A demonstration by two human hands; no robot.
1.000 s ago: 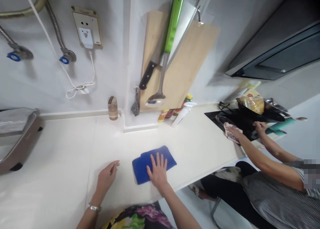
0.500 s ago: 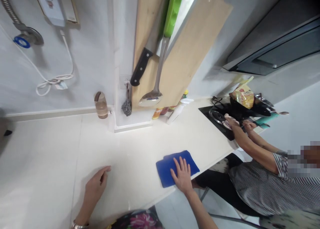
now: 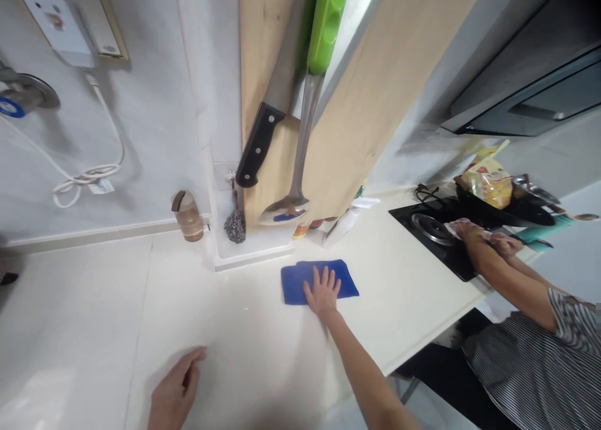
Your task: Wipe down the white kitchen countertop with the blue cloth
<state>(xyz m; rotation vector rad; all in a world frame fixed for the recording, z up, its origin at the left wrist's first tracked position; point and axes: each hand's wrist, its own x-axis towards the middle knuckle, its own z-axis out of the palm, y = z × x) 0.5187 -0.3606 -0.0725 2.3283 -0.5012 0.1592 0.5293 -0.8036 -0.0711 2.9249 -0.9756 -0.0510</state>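
Note:
My right hand (image 3: 323,291) lies flat, fingers spread, on a folded blue cloth (image 3: 293,284) on the white countertop (image 3: 244,330). The palm presses the cloth from above without gripping it. My left hand (image 3: 174,389) rests on the counter at the lower left, its fingers loosely bent and a gap between thumb and forefinger. It holds nothing, and the cloth is well to its right.
Against the wall stands a brownish clear container (image 3: 188,220). A cutting board (image 3: 361,129), a black-handled knife (image 3: 260,145), a green-handled spoon (image 3: 303,148) and a steel scrubber (image 3: 235,225) hang ahead. At right, a person in stripes (image 3: 526,348) wipes beside the cooktop (image 3: 451,255).
My right hand has slid the blue cloth away from the counter's front edge toward the wall. My left hand stays on the counter. The view has shifted, and the other person's hands have moved slightly.

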